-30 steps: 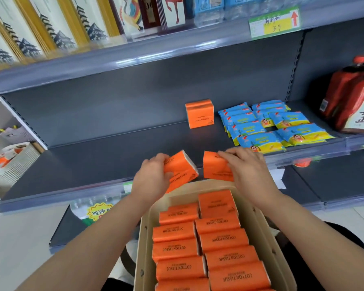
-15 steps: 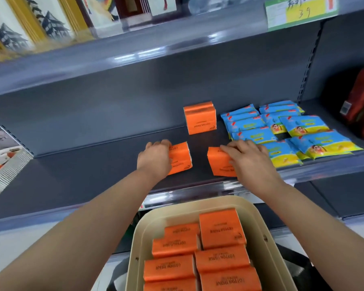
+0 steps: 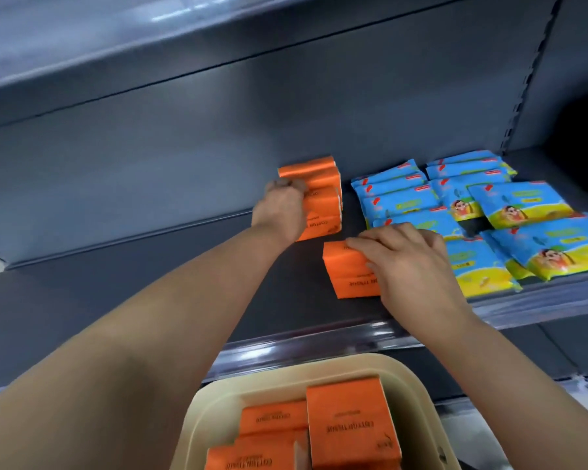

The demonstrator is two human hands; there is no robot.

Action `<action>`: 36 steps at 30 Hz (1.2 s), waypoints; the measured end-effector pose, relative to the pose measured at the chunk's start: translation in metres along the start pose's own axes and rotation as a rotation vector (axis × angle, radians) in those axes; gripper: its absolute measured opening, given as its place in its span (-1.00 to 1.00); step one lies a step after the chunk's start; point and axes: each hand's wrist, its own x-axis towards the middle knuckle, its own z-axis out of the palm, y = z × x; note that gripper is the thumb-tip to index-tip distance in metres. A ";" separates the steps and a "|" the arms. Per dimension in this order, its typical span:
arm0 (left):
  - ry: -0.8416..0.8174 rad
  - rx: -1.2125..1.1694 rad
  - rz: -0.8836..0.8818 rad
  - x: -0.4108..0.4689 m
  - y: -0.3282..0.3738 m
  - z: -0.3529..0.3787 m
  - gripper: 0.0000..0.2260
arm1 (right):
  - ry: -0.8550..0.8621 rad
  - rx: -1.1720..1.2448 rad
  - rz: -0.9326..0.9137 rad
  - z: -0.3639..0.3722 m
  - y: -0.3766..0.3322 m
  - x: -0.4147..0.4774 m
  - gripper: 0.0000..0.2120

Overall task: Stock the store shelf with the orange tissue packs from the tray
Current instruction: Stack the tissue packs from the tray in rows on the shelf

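Moved since half second ago: left hand (image 3: 280, 212) carried its orange tissue pack (image 3: 319, 220) rearward, now against orange stack (image 3: 314, 171) by back wall. Dark grey shelf (image 3: 150, 283): bare deck leftward, front lip below. Beige tray (image 3: 218, 398) under lip, more packs (image 3: 350, 425) inside, upside-down "COTTON TISSUE" legible. Blue-yellow packets (image 3: 510, 212) crowd right side. Right hand (image 3: 411, 262) fingers curl over second pack (image 3: 350, 271) mid-shelf; left fingers clasp theirs.
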 end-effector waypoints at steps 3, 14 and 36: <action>0.026 -0.020 0.024 0.012 0.001 0.005 -0.60 | -0.008 0.010 -0.012 -0.001 0.002 -0.001 -0.38; 0.121 -0.138 0.012 0.011 -0.001 0.007 -0.58 | -0.031 0.026 0.010 -0.007 0.000 0.000 -0.41; 0.098 -0.207 0.025 -0.049 -0.067 -0.009 -0.56 | -0.198 -0.045 0.144 0.067 -0.022 0.108 -0.56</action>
